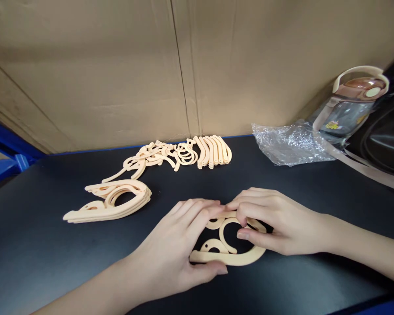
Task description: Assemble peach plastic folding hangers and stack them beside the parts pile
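Observation:
A flat cream-coloured rubbery part (231,253), with curved loops and a small hole, lies on the black tabletop (36,258) in front of me. My left hand (180,249) grips its left end, thumb beneath and fingers curled over the top. My right hand (276,221) pinches the inner loop on the right side with thumb and fingers. Both hands' fingertips nearly meet over the part.
A stack of the same parts (113,203) lies to the left. Behind it is a tangle of thin cut-out strips (154,157) and a row of curved pieces (213,151). A crumpled clear plastic bag (289,144) and a water bottle (351,105) sit right. Cardboard (118,65) stands behind.

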{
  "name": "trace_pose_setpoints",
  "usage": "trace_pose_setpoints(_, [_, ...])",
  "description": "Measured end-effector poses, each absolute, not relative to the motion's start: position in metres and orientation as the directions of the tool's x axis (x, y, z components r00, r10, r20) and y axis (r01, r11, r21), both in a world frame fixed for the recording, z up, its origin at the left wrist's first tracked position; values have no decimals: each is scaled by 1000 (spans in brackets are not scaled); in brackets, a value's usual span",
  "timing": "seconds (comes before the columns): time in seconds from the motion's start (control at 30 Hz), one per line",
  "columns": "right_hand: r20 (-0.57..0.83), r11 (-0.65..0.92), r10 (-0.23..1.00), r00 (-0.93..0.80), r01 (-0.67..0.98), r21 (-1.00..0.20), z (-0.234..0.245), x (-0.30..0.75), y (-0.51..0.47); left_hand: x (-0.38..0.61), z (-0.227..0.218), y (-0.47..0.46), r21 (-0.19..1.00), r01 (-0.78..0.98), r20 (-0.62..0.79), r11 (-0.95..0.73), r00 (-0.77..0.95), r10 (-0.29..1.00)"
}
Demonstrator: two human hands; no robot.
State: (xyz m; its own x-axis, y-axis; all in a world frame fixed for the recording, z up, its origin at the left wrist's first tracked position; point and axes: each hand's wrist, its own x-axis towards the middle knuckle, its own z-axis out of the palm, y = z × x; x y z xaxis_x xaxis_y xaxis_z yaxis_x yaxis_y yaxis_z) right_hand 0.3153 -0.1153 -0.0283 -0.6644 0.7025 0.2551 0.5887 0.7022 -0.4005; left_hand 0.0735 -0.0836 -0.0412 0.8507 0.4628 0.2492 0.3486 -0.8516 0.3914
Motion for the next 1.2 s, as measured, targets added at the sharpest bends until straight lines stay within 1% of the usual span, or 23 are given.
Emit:
trace_pose_setpoints(0.1, [230, 691, 707, -669, 582, -428, -30, 315, -114, 74, -43, -83, 410, 360, 236, -838, 845, 479])
trace_pose_setpoints(0.2, [234, 684, 715, -658, 592, -425, -31, 315, -114, 74, -42, -84, 434, 366, 219, -823, 844, 490])
trace_pose_setpoints(0.27, [233, 672, 730, -643, 609, -422, -31, 315, -116, 74, -41, -85, 427, 364, 230, -827, 841, 489])
trace_pose_setpoints(0.33, [218, 655, 744, -632, 623, -428, -30, 313, -118, 74, -40, -85, 377, 351, 279, -857, 839, 466])
trace_pose_setpoints(0.43, [189, 625, 762, -619, 628, -464, -31, 310, -122, 75, -38, -86, 243, 336, 376, -910, 832, 408])
trace_pose_setpoints(0.5, [170, 607, 767, -619, 613, -506, -32, 307, -123, 75, -37, -87, 193, 340, 394, -920, 832, 390])
trace_pose_setpoints(0.57, [162, 596, 762, -628, 580, -555, -34, 305, -123, 75, -37, -88, 206, 340, 377, -918, 838, 395])
trace_pose_setpoints(0.73, [139, 535, 776, -615, 526, -661, -36, 305, -120, 74, -39, -87, 293, 324, 340, -900, 844, 415])
trace_pose_setpoints(0.8, [129, 512, 785, -606, 518, -685, -37, 306, -120, 75, -39, -86, 306, 329, 327, -894, 845, 423])
trace_pose_setpoints(0.9, [127, 497, 791, -599, 508, -703, -38, 306, -120, 76, -39, -86, 291, 336, 327, -896, 845, 423])
trace_pose_setpoints(1.03, [155, 522, 776, -612, 484, -703, -38, 305, -119, 77, -39, -88, 216, 352, 370, -911, 834, 409])
trace_pose_setpoints(1.2, [156, 567, 757, -635, 518, -641, -35, 305, -120, 77, -37, -88, 55, 386, 422, -921, 827, 372])
